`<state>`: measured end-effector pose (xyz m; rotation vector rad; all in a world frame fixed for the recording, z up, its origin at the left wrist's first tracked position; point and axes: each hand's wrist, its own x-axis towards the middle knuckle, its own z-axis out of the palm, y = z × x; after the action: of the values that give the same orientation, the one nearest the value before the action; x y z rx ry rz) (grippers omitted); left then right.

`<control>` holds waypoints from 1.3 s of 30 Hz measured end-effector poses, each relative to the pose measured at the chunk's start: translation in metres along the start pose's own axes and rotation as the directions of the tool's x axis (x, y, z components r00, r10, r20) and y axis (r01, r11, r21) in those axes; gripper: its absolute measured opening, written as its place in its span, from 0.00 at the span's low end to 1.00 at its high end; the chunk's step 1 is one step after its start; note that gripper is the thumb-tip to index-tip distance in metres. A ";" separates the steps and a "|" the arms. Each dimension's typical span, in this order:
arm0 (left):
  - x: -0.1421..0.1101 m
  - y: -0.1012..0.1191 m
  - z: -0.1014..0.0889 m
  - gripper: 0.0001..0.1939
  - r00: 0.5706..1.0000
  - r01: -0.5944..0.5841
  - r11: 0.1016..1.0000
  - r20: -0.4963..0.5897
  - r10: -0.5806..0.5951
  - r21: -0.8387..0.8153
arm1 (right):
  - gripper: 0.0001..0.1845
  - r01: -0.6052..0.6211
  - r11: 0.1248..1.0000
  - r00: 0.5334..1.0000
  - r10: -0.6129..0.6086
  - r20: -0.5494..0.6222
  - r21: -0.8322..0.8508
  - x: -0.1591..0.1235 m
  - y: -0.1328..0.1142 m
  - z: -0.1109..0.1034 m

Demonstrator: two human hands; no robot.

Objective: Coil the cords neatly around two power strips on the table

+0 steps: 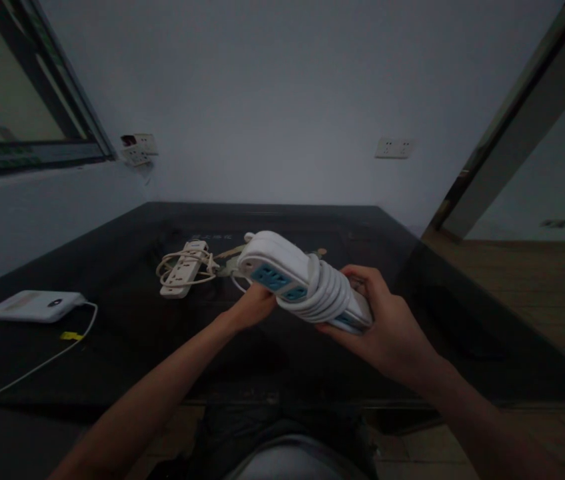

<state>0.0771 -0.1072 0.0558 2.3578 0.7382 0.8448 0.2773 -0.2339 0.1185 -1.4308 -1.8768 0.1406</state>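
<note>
I hold a white power strip with blue sockets above the dark table. Its white cord is wound several times around its body. My right hand grips the strip's near end, fingers wrapped over the coils. My left hand sits under the strip's far end, closed on it or on the cord there. A second cream power strip lies flat on the table behind, with its own cord looped around it.
A white box-like device lies at the table's left with a white cable trailing toward the near edge. Wall sockets sit on the back wall. A window frame is at left, wooden floor at right.
</note>
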 end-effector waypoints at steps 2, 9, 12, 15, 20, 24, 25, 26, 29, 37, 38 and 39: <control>-0.003 0.010 0.003 0.16 1.000 0.004 0.999 0.012 -0.004 -0.054 | 0.34 -0.035 0.999 0.999 0.036 -0.034 0.032 0.004 0.006 0.001; -0.005 0.032 0.004 0.14 0.992 0.102 0.993 0.065 -0.106 0.054 | 0.38 -0.127 0.989 0.982 0.137 -0.134 0.082 0.020 0.032 0.009; -0.008 0.031 0.005 0.12 0.983 0.162 0.975 0.068 -0.173 0.151 | 0.36 -0.154 0.982 0.971 0.171 -0.164 0.111 0.025 0.044 0.009; -0.014 0.029 0.002 0.12 0.969 0.198 0.926 0.078 -0.234 0.321 | 0.33 -0.173 0.969 0.962 0.204 -0.183 0.174 0.028 0.058 0.007; -0.029 0.027 -0.005 0.16 0.967 0.184 0.820 0.051 -0.251 0.543 | 0.32 -0.245 0.928 0.907 0.321 -0.271 0.282 0.033 0.087 0.003; -0.039 0.030 -0.008 0.15 0.965 0.221 0.835 0.011 -0.262 0.503 | 0.30 -0.306 0.846 0.853 0.447 -0.270 0.436 0.033 0.111 0.004; -0.040 0.032 -0.007 0.15 0.967 0.226 0.860 0.006 -0.256 0.457 | 0.29 -0.325 0.824 0.843 0.474 -0.252 0.463 0.032 0.116 0.006; -0.041 0.034 -0.007 0.14 0.969 0.227 0.891 0.003 -0.248 0.393 | 0.28 -0.343 0.810 0.838 0.493 -0.235 0.477 0.031 0.121 0.007; -0.043 0.039 -0.006 0.13 0.966 0.256 0.953 -0.005 -0.258 0.160 | 0.28 -0.365 0.807 0.829 0.509 -0.234 0.464 0.027 0.135 0.013; -0.050 0.024 -0.003 0.15 0.910 0.413 0.897 0.097 -0.402 -0.158 | 0.29 -0.339 0.720 0.709 0.619 -0.339 0.605 0.023 0.160 0.011; -0.050 0.024 -0.003 0.16 0.908 0.416 0.884 0.144 -0.392 -0.213 | 0.28 -0.331 0.685 0.688 0.645 -0.331 0.649 0.023 0.160 0.009; -0.049 0.024 -0.003 0.16 0.907 0.416 0.868 0.194 -0.374 -0.270 | 0.28 -0.319 0.643 0.668 0.674 -0.317 0.696 0.024 0.160 0.008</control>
<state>0.0502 -0.1550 0.0529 1.8749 0.9205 0.5645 0.3952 -0.1522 0.0444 -1.3229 -0.7674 0.4959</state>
